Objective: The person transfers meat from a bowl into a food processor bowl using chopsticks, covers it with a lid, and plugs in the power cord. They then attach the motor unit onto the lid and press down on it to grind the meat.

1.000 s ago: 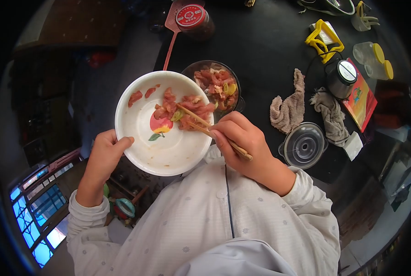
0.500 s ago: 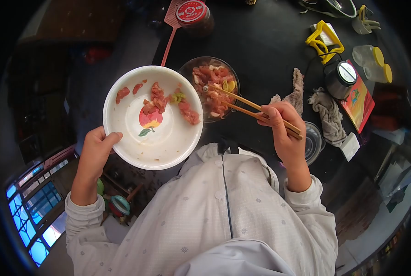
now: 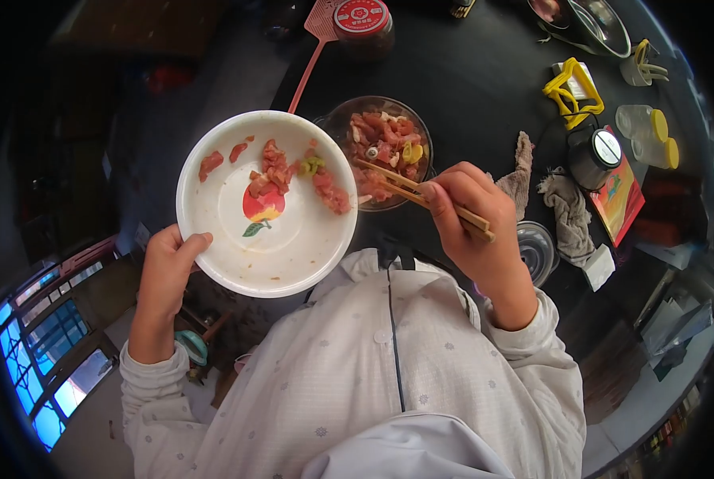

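My left hand (image 3: 173, 259) grips the rim of a white bowl (image 3: 293, 247), thumb on top. Inside, pieces of raw meat (image 3: 275, 172) and a green bit lie along the upper side, over a painted red fruit. My right hand (image 3: 472, 211) is closed on wooden chopsticks (image 3: 409, 188), whose tips point left at the lower part of a glass bowl (image 3: 423, 132). That glass bowl, on the black table right of the white one, holds meat strips (image 3: 385, 136) with yellow slices. Whether the tips pinch any meat is unclear.
A red-lidded jar (image 3: 362, 24) and a pink fly swatter (image 3: 313, 60) are at the back of the black table (image 3: 468, 88). To the right are a grey cloth (image 3: 568, 211), a clear lid (image 3: 535, 251), a metal appliance (image 3: 592, 160), a yellow holder (image 3: 560, 94) and yellow-capped containers (image 3: 650, 136).
My right hand has moved left with the chopsticks, and their tips are now lower in the glass bowl. The table items appear shifted slightly right. The white bowl stays nearly where it was.
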Tool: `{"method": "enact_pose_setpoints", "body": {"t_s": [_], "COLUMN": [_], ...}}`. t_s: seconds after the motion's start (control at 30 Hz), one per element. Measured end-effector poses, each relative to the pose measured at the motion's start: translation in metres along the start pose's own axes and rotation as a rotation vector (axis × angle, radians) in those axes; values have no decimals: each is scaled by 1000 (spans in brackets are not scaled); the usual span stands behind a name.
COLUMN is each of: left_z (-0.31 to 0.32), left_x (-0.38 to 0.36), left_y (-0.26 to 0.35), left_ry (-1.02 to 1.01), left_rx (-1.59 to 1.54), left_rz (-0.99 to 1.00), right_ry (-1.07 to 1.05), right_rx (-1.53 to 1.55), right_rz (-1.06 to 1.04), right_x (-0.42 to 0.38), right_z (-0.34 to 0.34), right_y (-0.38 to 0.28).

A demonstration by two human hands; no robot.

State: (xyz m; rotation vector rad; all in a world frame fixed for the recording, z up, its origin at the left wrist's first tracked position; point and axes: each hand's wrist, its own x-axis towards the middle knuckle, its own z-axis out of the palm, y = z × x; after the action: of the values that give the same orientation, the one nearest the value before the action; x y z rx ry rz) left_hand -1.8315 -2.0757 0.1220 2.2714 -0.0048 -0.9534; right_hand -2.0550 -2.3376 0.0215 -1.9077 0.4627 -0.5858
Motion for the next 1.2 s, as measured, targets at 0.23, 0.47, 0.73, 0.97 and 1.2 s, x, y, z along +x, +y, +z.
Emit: {"method": "enact_pose_setpoints", "body": {"t_s": [0.23, 0.47, 0.73, 0.97, 1.2], "left_z": [-5, -15, -7, -10, -13], "left_x": [5, 16, 11, 18, 21], "left_y": [-8, -15, 5, 3, 12], "left_ry": [-24, -108, -93, -107, -100], "left_rx": [-41, 16, -19, 19, 116], "left_rz": [0, 11, 16, 42, 72], "right_ry": [-59, 70, -56, -10, -88], "right_rx": [6, 294, 311, 260, 304], "right_rz": [40, -19, -306, -240, -176], "right_x": [12, 12, 13, 0, 2], "right_z": [28, 1, 86, 74, 57], "right_y": [17, -29, -22, -28, -33]}}
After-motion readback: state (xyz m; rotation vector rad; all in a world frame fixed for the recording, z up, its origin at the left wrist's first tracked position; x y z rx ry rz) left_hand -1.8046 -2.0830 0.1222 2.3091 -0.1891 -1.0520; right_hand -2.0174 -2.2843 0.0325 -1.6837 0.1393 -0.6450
